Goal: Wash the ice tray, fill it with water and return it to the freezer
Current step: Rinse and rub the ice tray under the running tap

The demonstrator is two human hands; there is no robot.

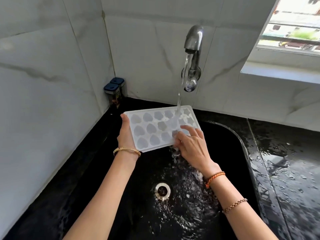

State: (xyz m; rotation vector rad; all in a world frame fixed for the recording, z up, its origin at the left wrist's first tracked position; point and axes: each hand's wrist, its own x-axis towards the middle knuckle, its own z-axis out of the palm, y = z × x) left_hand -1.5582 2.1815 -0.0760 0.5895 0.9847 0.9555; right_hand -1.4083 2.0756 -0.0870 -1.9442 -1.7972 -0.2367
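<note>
Nearest, the black sink [239,139] showed its drain [162,190] amid splashing water. Above it, the left hand [125,134] gripped the white ice tray [155,129] by its left edge, while the right hand [190,144] lay on the tray's right cells, fingers spread. Beyond, the tap [193,40] poured onto the tray. No readable writing showed.

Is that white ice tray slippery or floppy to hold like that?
Probably slippery: tap water runs over the ice tray. It looks fairly stiff, keeping flat though the left hand grips one end. Likely light, since that grip carries it.
</note>
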